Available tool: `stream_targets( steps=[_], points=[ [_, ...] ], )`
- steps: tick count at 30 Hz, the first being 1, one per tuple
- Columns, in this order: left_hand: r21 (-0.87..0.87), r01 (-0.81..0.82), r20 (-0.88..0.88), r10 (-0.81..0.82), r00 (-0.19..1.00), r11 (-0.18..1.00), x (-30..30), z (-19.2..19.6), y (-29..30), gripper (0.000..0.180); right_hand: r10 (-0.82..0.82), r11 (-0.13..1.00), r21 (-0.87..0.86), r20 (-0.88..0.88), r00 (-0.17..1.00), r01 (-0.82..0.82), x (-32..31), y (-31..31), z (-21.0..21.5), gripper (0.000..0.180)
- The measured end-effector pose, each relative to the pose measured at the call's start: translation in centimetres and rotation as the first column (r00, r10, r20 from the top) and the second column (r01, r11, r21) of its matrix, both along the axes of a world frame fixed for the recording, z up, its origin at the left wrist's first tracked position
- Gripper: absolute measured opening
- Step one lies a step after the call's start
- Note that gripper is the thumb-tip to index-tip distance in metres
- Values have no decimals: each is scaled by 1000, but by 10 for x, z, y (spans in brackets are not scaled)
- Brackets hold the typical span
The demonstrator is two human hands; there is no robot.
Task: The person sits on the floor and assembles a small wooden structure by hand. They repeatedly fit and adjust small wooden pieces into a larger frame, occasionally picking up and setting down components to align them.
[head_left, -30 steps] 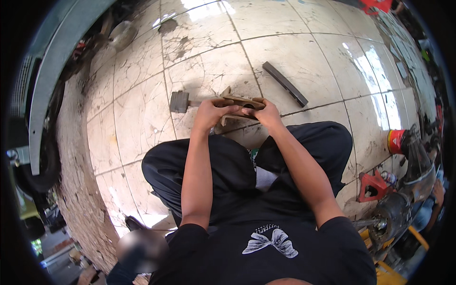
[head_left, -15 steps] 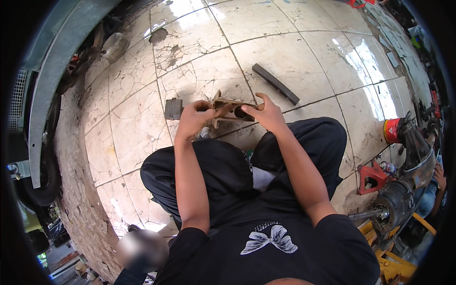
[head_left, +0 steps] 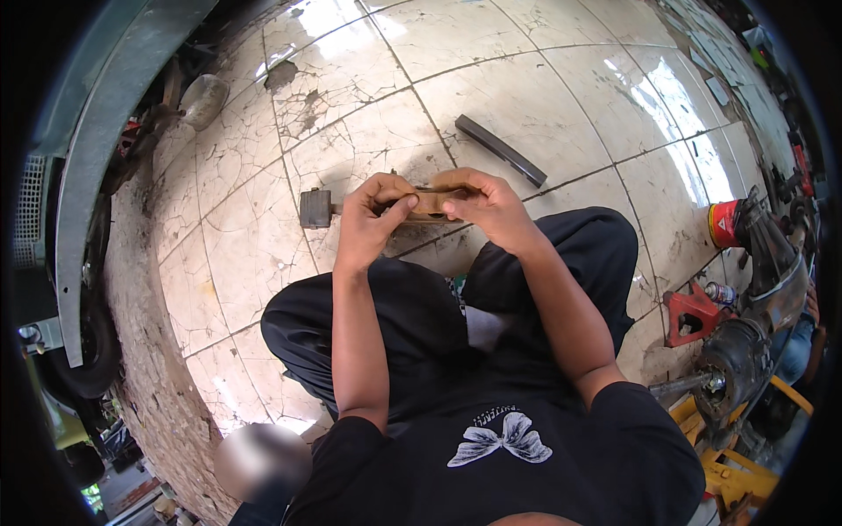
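Note:
Both hands are in front of my crossed legs, closed on a rusty brown metal piece [head_left: 430, 202]. My left hand [head_left: 377, 215] pinches its left end between thumb and curled fingers. At the right end, my right hand [head_left: 488, 207] grips with its thumb on the near side and fingers over the top. My hands cover much of the piece and whatever lies under it. Left of my left hand, a dark grey block [head_left: 315, 209] rests on the tiles, a short stub pointing toward that hand. Beyond my right hand lies a dark, straight metal bar [head_left: 501, 151].
Cracked, pale floor tiles [head_left: 237, 263] surround me. To the right are a red-and-yellow can [head_left: 724, 224], a red stand [head_left: 690, 316] and a greasy axle assembly [head_left: 741, 359]. A grey metal beam [head_left: 101, 158] curves along the left. Another person [head_left: 794, 351] is partly visible at far right.
My hands have drawn closer together over the rusty metal, and my right fingers now fold over it. The flanged shape that showed between them is mostly covered. The view has shifted slightly.

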State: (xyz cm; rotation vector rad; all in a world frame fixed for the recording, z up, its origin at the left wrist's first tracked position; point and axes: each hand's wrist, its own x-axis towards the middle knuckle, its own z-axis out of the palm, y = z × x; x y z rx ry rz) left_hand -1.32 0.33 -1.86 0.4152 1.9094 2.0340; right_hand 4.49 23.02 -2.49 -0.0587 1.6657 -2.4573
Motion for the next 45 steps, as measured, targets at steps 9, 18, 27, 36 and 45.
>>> stream_targets(
  steps=[9, 18, 27, 36, 45],
  points=[
    [-152, -154, -270, 109, 957, 976, 11, 7, 16, 9, -72, 991, -110, 2, 997, 72, -3, 4, -18, 24],
    [-351, -318, -634, 27, 773, 881, 25, 10, 31, 19, -39, 995, -87, 89, 995, 47, -2, -3, -13, 28],
    [-229, -566, -770, 209, 603, 792, -9, -3, 23, 31, -333, 886, 408, 227, 915, 221, 5, 20, -69, 31],
    [-196, -55, 2, 57, 998, 979, -32, -24, 26, 31, -461, 754, 614, 238, 855, 235, -1, 11, -106, 41],
    [-179, -79, 19, 84, 996, 981, -31, -26, 27, 34, -361, 804, 571, 246, 899, 166, -25, 3, -103, 45]
  ],
)
